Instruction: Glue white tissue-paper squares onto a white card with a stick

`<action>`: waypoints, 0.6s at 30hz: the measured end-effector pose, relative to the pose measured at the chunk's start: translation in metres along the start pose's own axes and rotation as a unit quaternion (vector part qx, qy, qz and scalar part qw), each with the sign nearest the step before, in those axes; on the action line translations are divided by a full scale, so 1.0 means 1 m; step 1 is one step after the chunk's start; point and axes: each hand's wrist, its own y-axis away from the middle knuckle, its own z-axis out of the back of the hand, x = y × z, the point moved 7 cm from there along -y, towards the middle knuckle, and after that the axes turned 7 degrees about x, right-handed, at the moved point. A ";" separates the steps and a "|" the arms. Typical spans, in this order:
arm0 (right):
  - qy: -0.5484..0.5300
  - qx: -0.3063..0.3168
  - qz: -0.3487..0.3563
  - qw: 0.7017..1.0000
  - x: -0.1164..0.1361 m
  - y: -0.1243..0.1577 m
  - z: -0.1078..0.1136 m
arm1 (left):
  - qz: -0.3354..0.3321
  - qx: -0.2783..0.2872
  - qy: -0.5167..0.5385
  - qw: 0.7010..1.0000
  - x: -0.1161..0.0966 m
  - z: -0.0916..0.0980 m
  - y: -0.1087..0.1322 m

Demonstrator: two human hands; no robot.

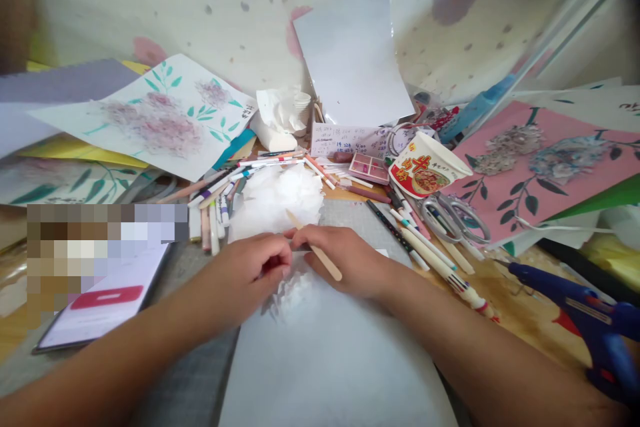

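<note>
A flat wooden craft stick [329, 265] lies across my right hand [345, 255], whose curled fingers hold it at a slant. Close beside it, my left hand [260, 263] is closed with thumb and fingertips together; whatever is between them is too small or hidden to make out. The fingertips of both hands almost meet. Just below them, a cluster of crinkled white petal-like pieces [293, 297] sits on a large white sheet [330, 360]. Beyond my hands is a fluffy pile of thin white pieces [283, 190].
A blue hot glue gun [575, 300] lies at the right, near silver-handled scissors [453, 217] and a paper noodle cup [427, 167]. Several pens [215, 203] lie left of the pile. A phone [110, 300] is at the left. Flower pictures [160, 120] stand behind.
</note>
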 end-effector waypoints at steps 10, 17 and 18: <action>-0.170 -0.105 -0.001 0.980 0.001 0.009 0.019 | -0.042 -0.170 -0.131 0.976 0.004 0.021 0.005; -0.101 -0.087 -0.021 0.991 0.005 0.011 0.016 | -0.056 -0.144 -0.281 0.947 -0.005 0.008 -0.008; -0.093 -0.085 -0.018 0.992 0.004 0.010 0.015 | -0.047 -0.147 -0.297 0.942 -0.005 0.007 -0.012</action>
